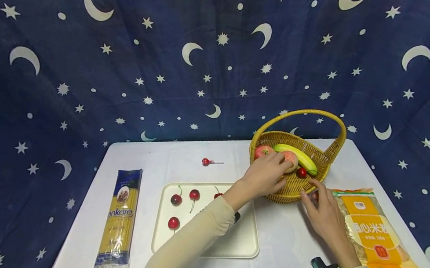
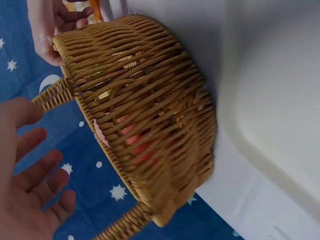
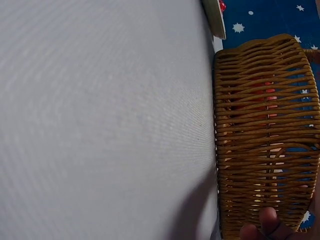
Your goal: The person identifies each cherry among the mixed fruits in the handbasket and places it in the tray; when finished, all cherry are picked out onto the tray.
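Observation:
A wicker basket (image 1: pixel 287 196) with a tall handle holds a red apple (image 1: pixel 262 151), a peach-like fruit (image 1: pixel 291 159), a banana (image 1: pixel 301 156) and a cherry (image 1: pixel 301 172). Over its near left side reaches my left hand (image 1: pixel 268 173), close above the fruit; the left wrist view shows its fingers loosely bent and nothing in them. My right hand (image 1: pixel 325 212) is at the front right rim, index finger over the edge and thumb outside, gripping the basket there. Between that thumb and the fingers shows a small dark red patch, mostly hidden.
Left of the basket lies a cream tray (image 1: pixel 217 255) with several cherries (image 1: pixel 174 223), partly covered by my left sleeve. A lollipop (image 1: pixel 207 162) lies behind it. At far left is a spaghetti pack (image 1: pixel 117 220); an orange noodle bag (image 1: pixel 373 226) lies under my right arm's outer side.

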### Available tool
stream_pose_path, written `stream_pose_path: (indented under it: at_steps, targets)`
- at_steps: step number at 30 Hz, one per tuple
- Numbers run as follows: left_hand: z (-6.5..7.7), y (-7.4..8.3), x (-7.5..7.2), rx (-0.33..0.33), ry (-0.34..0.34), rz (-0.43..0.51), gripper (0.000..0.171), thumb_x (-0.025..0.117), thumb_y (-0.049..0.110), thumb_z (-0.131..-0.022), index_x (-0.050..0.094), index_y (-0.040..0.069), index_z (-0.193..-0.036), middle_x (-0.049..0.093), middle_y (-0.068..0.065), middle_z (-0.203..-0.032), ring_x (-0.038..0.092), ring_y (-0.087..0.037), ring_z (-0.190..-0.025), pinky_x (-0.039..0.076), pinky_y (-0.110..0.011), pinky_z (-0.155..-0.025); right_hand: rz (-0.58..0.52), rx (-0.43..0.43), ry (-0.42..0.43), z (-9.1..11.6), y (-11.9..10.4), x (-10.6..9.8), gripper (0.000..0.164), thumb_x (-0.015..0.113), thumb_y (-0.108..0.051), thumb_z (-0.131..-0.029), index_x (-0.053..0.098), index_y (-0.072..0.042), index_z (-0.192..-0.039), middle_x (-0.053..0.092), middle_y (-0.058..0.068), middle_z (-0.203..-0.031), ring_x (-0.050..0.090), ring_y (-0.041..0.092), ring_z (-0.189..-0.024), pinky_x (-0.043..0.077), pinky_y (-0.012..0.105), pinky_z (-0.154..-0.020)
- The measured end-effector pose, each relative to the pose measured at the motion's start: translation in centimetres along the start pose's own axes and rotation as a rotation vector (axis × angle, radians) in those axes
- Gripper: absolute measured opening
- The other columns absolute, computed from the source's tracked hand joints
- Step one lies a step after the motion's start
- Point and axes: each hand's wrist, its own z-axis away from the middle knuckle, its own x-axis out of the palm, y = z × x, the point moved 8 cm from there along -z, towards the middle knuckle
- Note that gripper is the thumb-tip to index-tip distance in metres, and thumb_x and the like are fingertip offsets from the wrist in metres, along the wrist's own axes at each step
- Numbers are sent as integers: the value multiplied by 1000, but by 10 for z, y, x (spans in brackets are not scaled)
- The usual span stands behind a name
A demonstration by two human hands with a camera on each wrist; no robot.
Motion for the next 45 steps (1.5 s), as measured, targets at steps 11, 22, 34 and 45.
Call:
stream_pose_path:
  at_steps: [11,22,34,45]
  targets:
    - [-52,22,32,103,-261,-133,46,59,44,-106,55,30,-150,58,7,-147,57,-12,-133,53,-28,-107,26,14,-17,3,-1,2,58,57,-49,-107,47,-17,-155,57,14,-111,55,32,-96,38,39,-72]
    - [-84,31,47,101,-453,-206,56,56,38,-109,38,43,-162,37,12,-171,35,-11,-158,38,-33,-127,28,1,0,0,0,1,57,59,-47,-107,47,-16,-154,57,14,-110,55,33,-97,38,42,-72]
    - [-93,38,65,113,-508,-274,59,57,37,-109,35,48,-162,36,14,-170,31,-10,-160,35,-31,-129,26,16,-4,0,3,0,57,58,-49,-107,47,-18,-154,55,13,-111,53,31,-97,37,41,-73]
    - [-93,39,77,107,-504,-273,57,59,38,-108,39,50,-160,36,14,-172,31,-12,-160,38,-30,-125,12,17,-5,-1,3,0,56,59,-49,-107,47,-19,-153,55,12,-112,54,32,-100,39,43,-77]
